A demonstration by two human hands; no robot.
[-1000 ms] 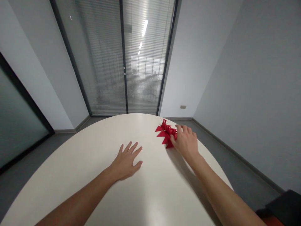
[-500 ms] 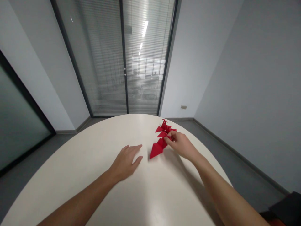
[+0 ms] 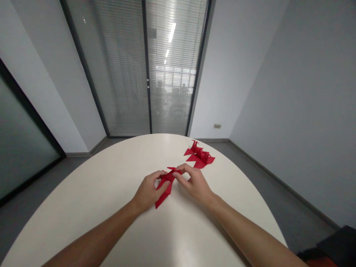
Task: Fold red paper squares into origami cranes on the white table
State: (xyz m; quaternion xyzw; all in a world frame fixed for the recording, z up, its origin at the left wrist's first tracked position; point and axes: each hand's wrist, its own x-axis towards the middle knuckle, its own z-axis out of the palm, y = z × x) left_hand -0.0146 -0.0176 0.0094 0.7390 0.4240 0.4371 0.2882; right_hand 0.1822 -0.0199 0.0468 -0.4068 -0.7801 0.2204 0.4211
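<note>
A red folded paper crane [image 3: 168,183] is between my two hands, over the middle of the white table. My left hand [image 3: 151,189] is closed on its left side, the thumb in front and the fingers behind. With thumb and fingers, my right hand [image 3: 193,181] pinches the crane's right end. One pointed wing slants down toward me below my left thumb. Beyond my right hand, more red paper cranes [image 3: 200,157] stand close together near the far right edge. They overlap, and their lower parts are partly covered.
The round white table [image 3: 116,181] has a curved edge with grey floor [image 3: 292,196] beyond it. A glass partition with blinds [image 3: 126,92] stands past the far edge. At the lower right is a dark object [image 3: 339,244], partly out of view.
My right hand has carried one crane from the group leftward and closer to me. My left hand, earlier open and apart from it, has closed on that crane.
</note>
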